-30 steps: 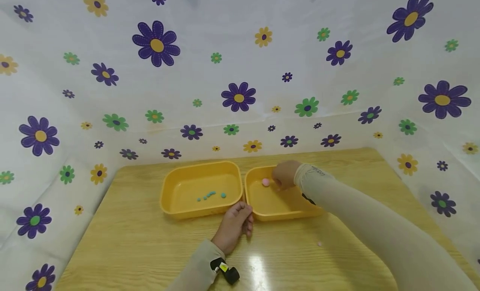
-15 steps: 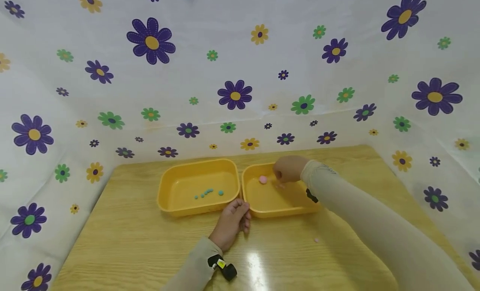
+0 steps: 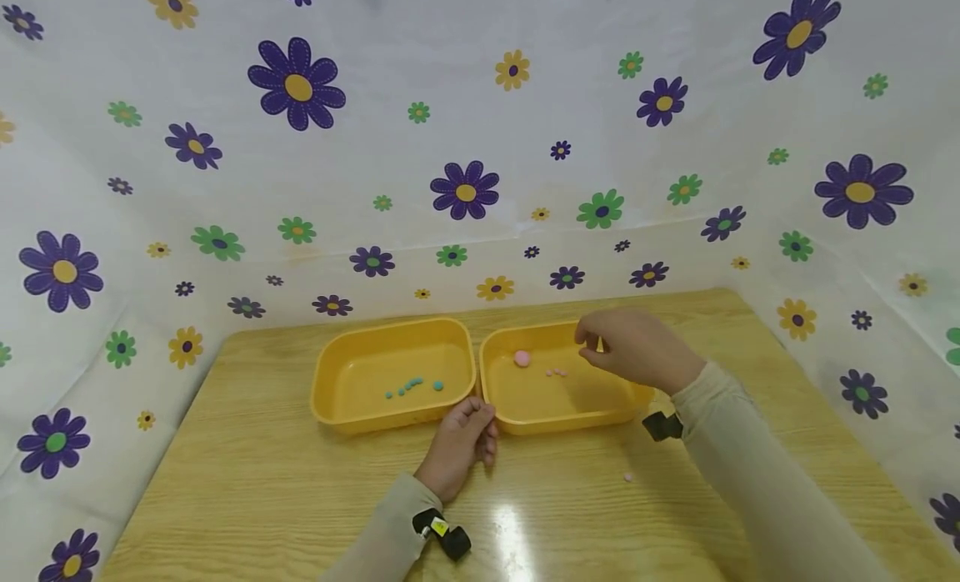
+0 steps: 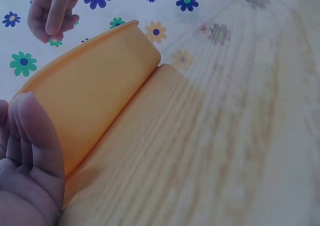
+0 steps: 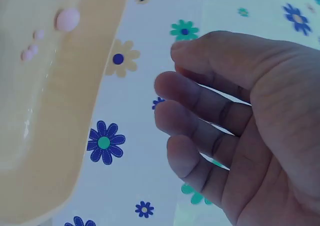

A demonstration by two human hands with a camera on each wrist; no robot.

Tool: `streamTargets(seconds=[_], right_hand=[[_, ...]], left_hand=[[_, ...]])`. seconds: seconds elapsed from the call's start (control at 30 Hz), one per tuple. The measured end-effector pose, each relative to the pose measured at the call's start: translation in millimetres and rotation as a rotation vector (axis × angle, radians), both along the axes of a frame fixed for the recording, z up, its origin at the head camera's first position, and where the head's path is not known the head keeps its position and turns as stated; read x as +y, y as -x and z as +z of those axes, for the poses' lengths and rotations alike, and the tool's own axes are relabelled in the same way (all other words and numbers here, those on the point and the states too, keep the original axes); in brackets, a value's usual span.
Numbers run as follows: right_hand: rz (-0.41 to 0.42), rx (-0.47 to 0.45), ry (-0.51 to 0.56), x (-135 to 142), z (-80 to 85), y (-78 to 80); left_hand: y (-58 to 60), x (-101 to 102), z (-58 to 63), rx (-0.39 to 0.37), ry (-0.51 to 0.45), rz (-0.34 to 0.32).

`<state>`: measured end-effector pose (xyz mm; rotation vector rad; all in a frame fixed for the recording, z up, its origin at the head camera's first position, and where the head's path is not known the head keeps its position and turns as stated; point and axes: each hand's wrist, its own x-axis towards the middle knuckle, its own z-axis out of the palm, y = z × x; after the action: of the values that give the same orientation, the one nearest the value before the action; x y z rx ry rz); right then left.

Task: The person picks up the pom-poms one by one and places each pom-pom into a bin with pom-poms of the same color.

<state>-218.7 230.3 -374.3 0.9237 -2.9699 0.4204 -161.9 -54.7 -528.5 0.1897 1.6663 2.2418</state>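
My right hand [image 3: 637, 348] hovers over the right side of the right yellow tray [image 3: 570, 419]. Its fingers are loosely bent, and the right wrist view shows nothing between them. In that tray lie a larger pink ball [image 3: 522, 358] and a short row of tiny pink balls [image 3: 556, 373]. My left hand [image 3: 457, 449] rests at the near corner where the two trays meet, fingers loosely curled against the right tray's outer wall [image 4: 100, 96]. The left yellow tray [image 3: 375, 419] holds a larger teal ball [image 3: 438, 385] and a line of several small teal balls [image 3: 401, 392].
One tiny pink ball [image 3: 627, 478] lies on the wooden table [image 3: 262, 482], in front of the right tray. A flower-printed white sheet [image 3: 405, 173] surrounds the table at the back and both sides.
My right hand has risen out of the right tray and moved right, its fingers loosening. The row of tiny pink balls is now uncovered. My left hand stays at the tray corner.
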Motion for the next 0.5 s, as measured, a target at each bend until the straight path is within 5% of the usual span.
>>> streamTargets(seconds=[0.27, 0.5], right_hand=[[-0.011, 0.203, 0.143, 9, -17.1, -42.3], [0.016, 0.355, 0.198, 12, -33.0, -60.5]], left_hand=[[-0.5, -3, -1.6, 0.019, 0.015, 0.0], [-1.3, -2, 0.1, 0.013, 0.01, 0.002]])
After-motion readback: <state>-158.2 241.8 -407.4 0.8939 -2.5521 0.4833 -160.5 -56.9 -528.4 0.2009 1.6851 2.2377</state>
